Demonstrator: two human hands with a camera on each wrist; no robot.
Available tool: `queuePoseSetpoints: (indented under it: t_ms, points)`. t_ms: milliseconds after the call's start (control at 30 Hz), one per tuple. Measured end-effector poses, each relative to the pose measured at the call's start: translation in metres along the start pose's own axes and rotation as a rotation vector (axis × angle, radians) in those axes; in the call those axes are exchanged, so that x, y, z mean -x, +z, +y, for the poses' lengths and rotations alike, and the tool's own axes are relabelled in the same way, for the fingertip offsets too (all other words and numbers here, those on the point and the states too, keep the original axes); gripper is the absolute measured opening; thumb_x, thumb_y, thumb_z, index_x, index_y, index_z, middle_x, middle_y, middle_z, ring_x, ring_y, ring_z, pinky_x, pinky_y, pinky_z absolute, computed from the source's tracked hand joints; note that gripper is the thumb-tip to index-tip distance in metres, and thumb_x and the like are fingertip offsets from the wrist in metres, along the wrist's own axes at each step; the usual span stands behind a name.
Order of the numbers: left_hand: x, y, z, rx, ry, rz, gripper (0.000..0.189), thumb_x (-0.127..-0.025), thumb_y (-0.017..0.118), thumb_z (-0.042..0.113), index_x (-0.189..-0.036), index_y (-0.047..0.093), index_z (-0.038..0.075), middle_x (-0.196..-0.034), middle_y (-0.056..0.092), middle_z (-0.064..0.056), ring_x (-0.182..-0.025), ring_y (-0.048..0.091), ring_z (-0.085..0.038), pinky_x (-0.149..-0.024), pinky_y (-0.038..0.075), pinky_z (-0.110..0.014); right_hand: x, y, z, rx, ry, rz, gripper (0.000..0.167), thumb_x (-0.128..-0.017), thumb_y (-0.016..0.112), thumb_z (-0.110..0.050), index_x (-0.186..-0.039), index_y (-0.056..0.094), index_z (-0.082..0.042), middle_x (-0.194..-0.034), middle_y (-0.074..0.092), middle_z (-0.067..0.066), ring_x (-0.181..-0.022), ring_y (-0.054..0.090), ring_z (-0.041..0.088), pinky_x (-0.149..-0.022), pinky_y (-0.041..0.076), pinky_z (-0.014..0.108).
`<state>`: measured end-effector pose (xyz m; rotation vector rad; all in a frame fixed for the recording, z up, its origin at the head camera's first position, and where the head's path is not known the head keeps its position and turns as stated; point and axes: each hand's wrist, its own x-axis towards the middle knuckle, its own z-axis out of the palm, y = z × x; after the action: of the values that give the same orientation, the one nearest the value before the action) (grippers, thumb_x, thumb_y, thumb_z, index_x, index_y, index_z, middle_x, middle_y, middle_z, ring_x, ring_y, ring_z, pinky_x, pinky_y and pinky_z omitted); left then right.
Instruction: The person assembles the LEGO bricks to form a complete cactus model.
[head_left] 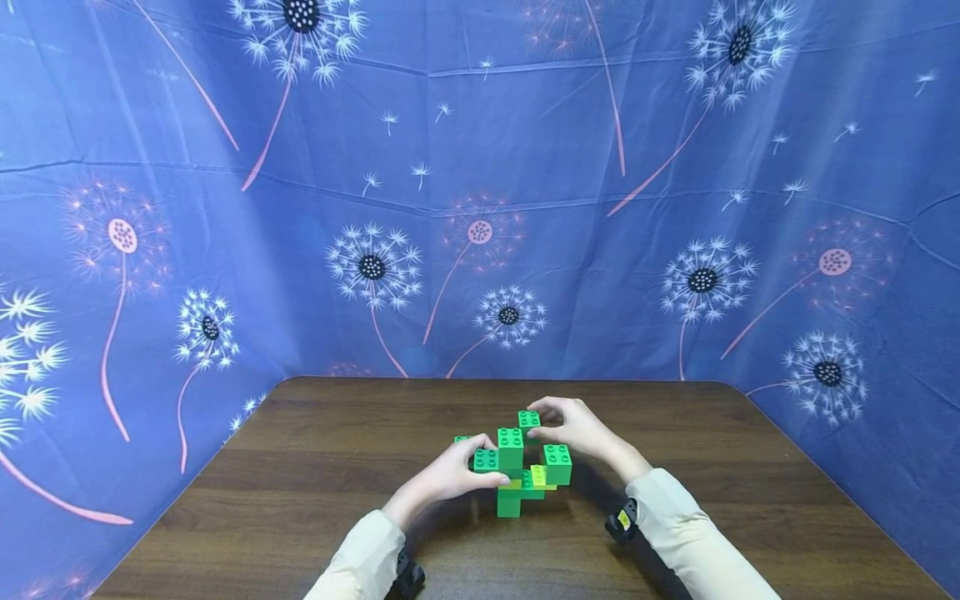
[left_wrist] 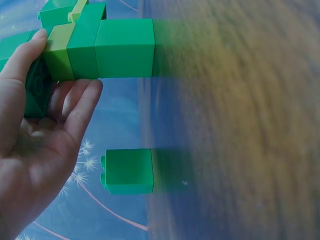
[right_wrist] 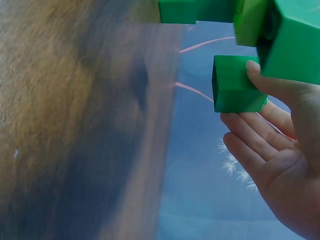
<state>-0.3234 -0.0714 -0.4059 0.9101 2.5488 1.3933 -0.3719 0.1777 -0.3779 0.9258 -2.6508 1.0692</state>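
Observation:
A structure of green and yellow-green toy building bricks (head_left: 510,454) stands upright on the table, with bricks jutting out to both sides at its upper part. My left hand (head_left: 453,471) grips it from the left, thumb on the near side and fingers behind. Behind the structure, a single green building brick (right_wrist: 232,85) is pinched between the thumb and fingers of my right hand (head_left: 577,425). That brick is raised off the table and apart from the structure in the right wrist view. Another loose green brick (left_wrist: 129,167) sits on the table beyond my left hand, mostly hidden in the head view.
The brown wooden table (head_left: 322,433) extends around the bricks. A blue cloth with dandelion prints (head_left: 585,250) hangs behind it and along both sides. Black wrist cameras, including the right one (head_left: 622,522), are strapped near the sleeves.

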Motion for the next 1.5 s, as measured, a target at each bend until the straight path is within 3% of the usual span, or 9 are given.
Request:
queuePoseSetpoints:
  t_ms: [300,567,800,1167,1500]
  points:
    - [0.001,-0.001,-0.001,0.005,0.014,-0.008,0.029,-0.082,0.073,0.033,-0.093,0.053,0.014,-0.068,0.051,0.011,-0.063,0.045,-0.001,-0.063,0.040,-0.020,0.004,-0.006,-0.015,0.006,-0.027,0.060,0.038,-0.080,0.074,-0.027,-0.113,0.064,-0.009,-0.103,0.068,0.005,-0.091,0.066,0.019,-0.080,0.052,0.039]
    - [0.001,-0.002,0.000,-0.002,0.015,-0.013,0.030,-0.082,0.072,0.034,-0.094,0.053,0.014,-0.067,0.049,0.011,-0.062,0.043,-0.002,-0.062,0.039,-0.021,0.006,-0.009,-0.023,0.003,-0.073,0.059,0.041,-0.081,0.073,-0.027,-0.114,0.064,-0.005,-0.105,0.068,0.006,-0.091,0.066,0.019,-0.082,0.053,0.038]
    - [0.001,-0.002,0.001,-0.023,0.025,0.001,0.030,-0.081,0.073,0.032,-0.092,0.053,0.012,-0.066,0.047,0.010,-0.062,0.043,-0.001,-0.062,0.038,-0.020,0.006,-0.014,-0.031,0.029,-0.077,0.065,0.041,-0.082,0.072,-0.030,-0.116,0.063,-0.008,-0.108,0.068,0.003,-0.095,0.066,0.018,-0.083,0.052,0.033]
    - [0.000,-0.004,0.001,-0.009,-0.001,-0.015,0.030,-0.082,0.072,0.033,-0.093,0.052,0.013,-0.067,0.047,0.010,-0.063,0.042,-0.003,-0.063,0.038,-0.021,0.006,-0.021,-0.045,0.026,-0.089,0.108,0.039,-0.082,0.072,-0.032,-0.115,0.064,-0.012,-0.108,0.067,0.001,-0.095,0.065,0.017,-0.085,0.051,0.039]
    - [0.000,-0.003,0.001,-0.019,-0.001,-0.018,0.030,-0.082,0.072,0.034,-0.093,0.052,0.014,-0.066,0.046,0.010,-0.063,0.042,-0.003,-0.063,0.038,-0.021,0.006,-0.024,-0.050,0.009,-0.099,0.144,0.039,-0.081,0.072,-0.036,-0.115,0.064,-0.017,-0.107,0.067,-0.004,-0.094,0.064,0.012,-0.085,0.051,0.036]
